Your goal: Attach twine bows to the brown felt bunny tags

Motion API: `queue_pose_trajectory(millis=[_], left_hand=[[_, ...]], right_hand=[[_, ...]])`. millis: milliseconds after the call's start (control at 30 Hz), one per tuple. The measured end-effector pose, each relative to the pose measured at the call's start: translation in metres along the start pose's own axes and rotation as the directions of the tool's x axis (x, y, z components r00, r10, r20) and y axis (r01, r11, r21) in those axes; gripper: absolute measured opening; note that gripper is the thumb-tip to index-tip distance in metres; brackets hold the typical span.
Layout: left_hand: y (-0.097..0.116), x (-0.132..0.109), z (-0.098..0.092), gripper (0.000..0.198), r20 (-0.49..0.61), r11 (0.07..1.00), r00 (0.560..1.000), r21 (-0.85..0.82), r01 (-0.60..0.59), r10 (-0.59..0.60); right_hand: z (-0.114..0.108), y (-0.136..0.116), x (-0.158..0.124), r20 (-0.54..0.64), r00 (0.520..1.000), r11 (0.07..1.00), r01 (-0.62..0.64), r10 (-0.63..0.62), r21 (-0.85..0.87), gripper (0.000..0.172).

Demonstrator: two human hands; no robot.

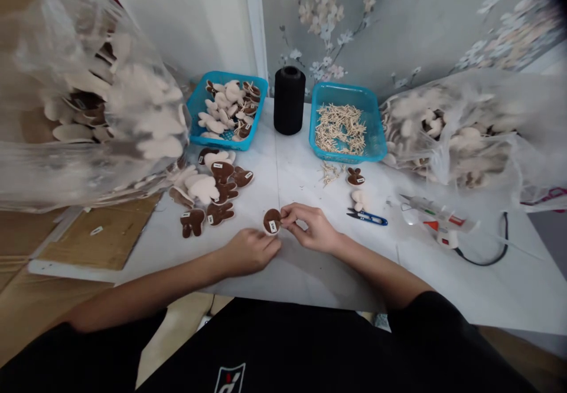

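Observation:
My right hand (308,229) pinches a small round brown felt piece (271,221) with a white label, and its cream edge shows. My left hand (248,252) comes in from the left, with its fingertips closed on the piece's lower edge. Left of my hands lies a loose heap of brown and cream animal-shaped plush pieces (212,189). Blue-handled thread snips (367,218) lie to the right of my right hand, apart from it.
Two blue plastic baskets hold plush pieces (227,83) and wooden slivers (348,94). Between them stands a black thread spool (289,100). A hot glue gun (438,221) with a black cord lies right on the white table (336,275). Clear plastic bags of plush pieces (84,97) (452,133) flank it.

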State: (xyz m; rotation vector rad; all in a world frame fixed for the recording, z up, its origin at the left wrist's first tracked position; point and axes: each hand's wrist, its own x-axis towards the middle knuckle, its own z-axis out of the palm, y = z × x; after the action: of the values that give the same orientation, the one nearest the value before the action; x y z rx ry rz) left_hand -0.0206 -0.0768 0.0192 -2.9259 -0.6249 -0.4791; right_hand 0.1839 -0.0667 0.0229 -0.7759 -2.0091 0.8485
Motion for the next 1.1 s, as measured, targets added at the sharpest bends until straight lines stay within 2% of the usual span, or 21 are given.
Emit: queue_pose_trajectory(millis=[100,167,233,267,333,367,433,500,567,633,700,767,867,900,933,1000,1100], left_hand=[[-0.003,0.004,-0.032,0.014,-0.151,0.983,0.973,0.086,-0.163,0.174],[-0.022,0.016,-0.044,0.008,-0.197,0.98,0.965,0.136,-0.148,0.173],[-0.044,0.029,-0.041,0.008,-0.219,0.993,0.973,0.113,-0.047,0.071],[-0.053,0.034,-0.034,0.009,-0.2,0.998,0.98,0.061,-0.011,0.023],[-0.059,0.038,-0.016,0.015,-0.166,0.998,0.986,-0.063,-0.028,0.017],[-0.057,0.037,-0.007,0.018,-0.156,0.994,0.988,-0.099,-0.041,0.025],[-0.044,0.029,0.004,0.021,-0.202,0.997,0.978,-0.058,-0.058,0.045],[-0.028,0.021,0.003,0.016,-0.212,0.997,0.974,0.024,-0.079,0.082],[-0.018,0.017,-0.008,0.011,-0.187,0.987,0.972,0.094,-0.128,0.143],[-0.018,0.02,-0.021,0.008,-0.156,0.982,0.973,0.118,-0.15,0.168],[-0.029,0.029,-0.029,0.011,-0.124,0.995,0.987,0.025,-0.099,0.101],[-0.043,0.041,-0.028,0.018,-0.039,0.973,0.999,-0.228,0.028,-0.038],[-0.057,0.051,-0.017,0.029,0.179,0.763,0.962,-0.586,0.274,-0.208],[-0.057,0.052,-0.012,0.03,0.226,0.705,0.948,-0.634,0.318,-0.225],[-0.055,0.051,-0.008,0.029,0.233,0.685,0.943,-0.647,0.333,-0.238],[-0.044,0.045,0.0,0.026,0.143,0.762,0.954,-0.575,0.297,-0.264],[-0.023,0.035,0.004,0.02,-0.062,0.958,0.976,-0.213,0.19,-0.208]], right_hand=[[-0.002,0.003,0.004,0.113,0.99,0.994,0.094,-0.088,-0.053,0.011],[-0.003,0.0,0.005,0.196,0.966,0.982,0.183,-0.17,-0.052,0.012],[-0.005,-0.003,0.005,0.189,0.956,0.973,0.231,-0.223,-0.02,0.011],[-0.006,-0.005,0.005,0.146,0.963,0.973,0.23,-0.228,0.003,0.009],[-0.007,-0.005,0.006,0.012,0.983,0.982,0.184,-0.185,0.045,0.007],[-0.007,-0.004,0.006,-0.052,0.988,0.987,0.148,-0.145,0.061,0.007],[-0.006,0.0,0.007,-0.135,0.99,0.995,0.059,-0.048,0.08,0.007],[-0.004,0.005,0.008,-0.15,0.988,0.996,-0.023,0.036,0.083,0.007],[-0.003,0.009,0.007,-0.08,0.995,0.996,-0.061,0.066,0.069,0.008],[-0.003,0.009,0.006,0.049,0.998,0.998,-0.037,0.034,0.059,0.01],[-0.005,0.008,0.004,0.147,0.989,0.997,0.015,-0.027,0.08,0.011],[-0.009,0.007,0.002,0.134,0.989,0.99,0.05,-0.068,0.13,0.009],[-0.012,0.007,0.001,-0.011,1.0,0.975,0.03,-0.028,0.221,0.006],[-0.012,0.008,0.001,-0.057,0.998,0.966,0.002,0.013,0.258,0.007],[-0.011,0.01,0.001,-0.092,0.994,0.954,-0.033,0.064,0.298,0.008],[-0.007,0.013,0.001,-0.139,0.973,0.916,-0.12,0.186,0.382,0.01],[-0.001,0.019,0.002,-0.174,0.916,0.86,-0.256,0.362,0.441,0.012]])
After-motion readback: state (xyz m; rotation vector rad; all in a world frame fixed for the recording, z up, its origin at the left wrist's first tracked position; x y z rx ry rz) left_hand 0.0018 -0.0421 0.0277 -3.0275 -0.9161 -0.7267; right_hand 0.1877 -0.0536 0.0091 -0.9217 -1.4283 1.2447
